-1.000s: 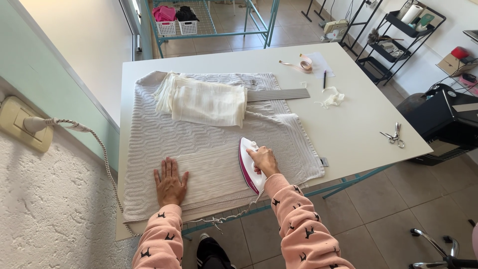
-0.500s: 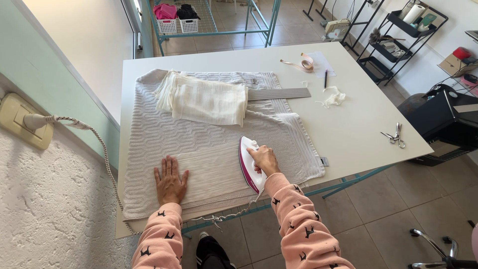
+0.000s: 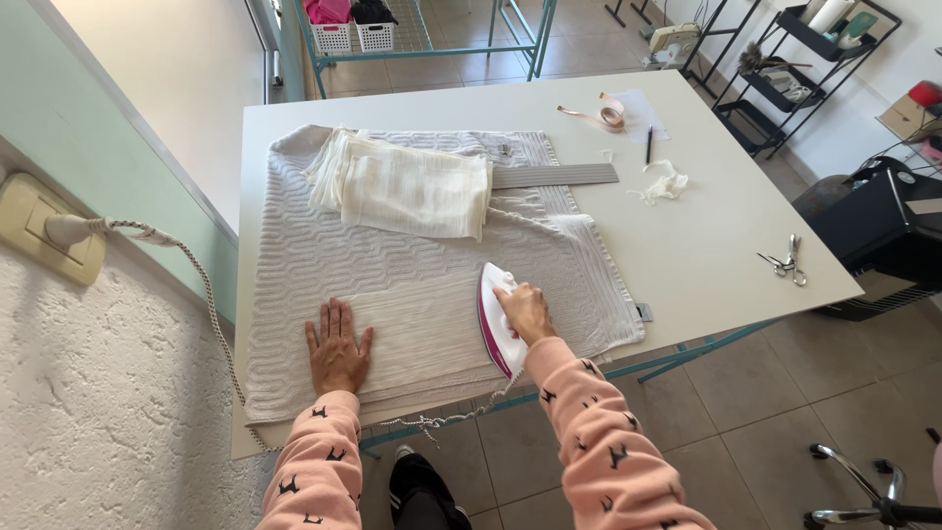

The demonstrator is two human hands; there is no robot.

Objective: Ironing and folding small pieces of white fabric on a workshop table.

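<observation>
My right hand (image 3: 524,310) grips the handle of a white and magenta iron (image 3: 495,319) that rests on a flat piece of white cloth (image 3: 422,329). My left hand (image 3: 337,348) lies flat, fingers spread, on the left end of that cloth. The cloth lies on a white textured towel (image 3: 314,245) spread over the white table (image 3: 706,236). A stack of folded cream cloths (image 3: 407,191) sits on the far part of the towel.
The iron's braided cord (image 3: 201,294) runs from a wall socket (image 3: 39,231) along the table's left edge. On the table lie a grey ruler (image 3: 559,176), tape measure (image 3: 606,115), pencil (image 3: 649,144), fabric scraps (image 3: 667,183) and scissors (image 3: 785,261). A black machine (image 3: 883,231) stands right.
The hands and the iron keep their places on the cloth. The view has shifted slightly, so everything sits a little lower and to the right.
</observation>
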